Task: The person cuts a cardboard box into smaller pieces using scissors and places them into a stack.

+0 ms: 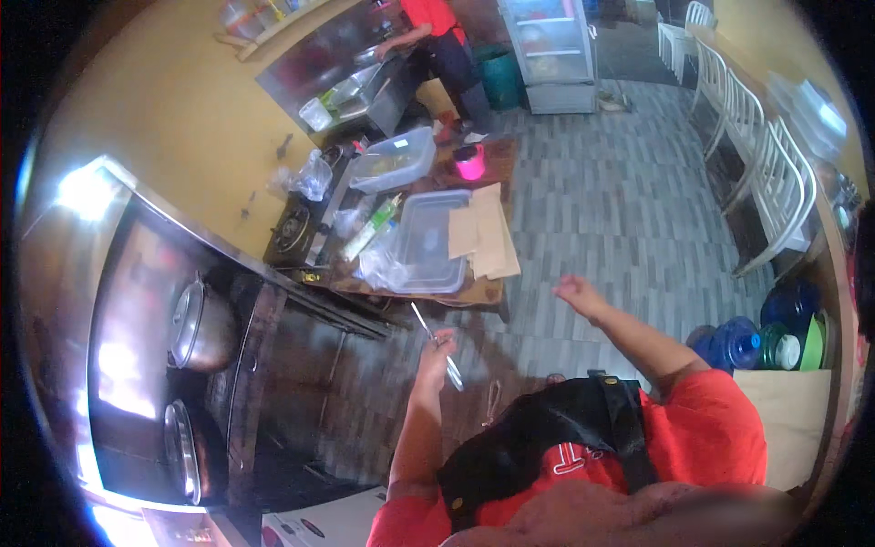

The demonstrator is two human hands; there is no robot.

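Observation:
My left hand [436,355] grips a slim, shiny metal utensil [452,372], its narrow end pointing up and away from me; its exact kind is unclear. My right hand [577,295] is raised over the tiled floor with loosely spread fingers, and nothing shows in it. Ahead of both hands stands a wooden table [493,290]. On it lie a translucent plastic lid or shallow tub [431,236], overlapped by brown paper pieces [489,232], and a green-and-white packet [372,227]. Crumpled clear plastic bags [383,267] rest beside the packet.
Behind sit a clear plastic bin [395,161] and a pink mug [469,163]. A gas burner [292,227] adjoins the table's left side. Metal pots [205,328] stand at left. White chairs [772,191] and blue water jugs [735,345] line the right. A person [437,41] works at the far counter.

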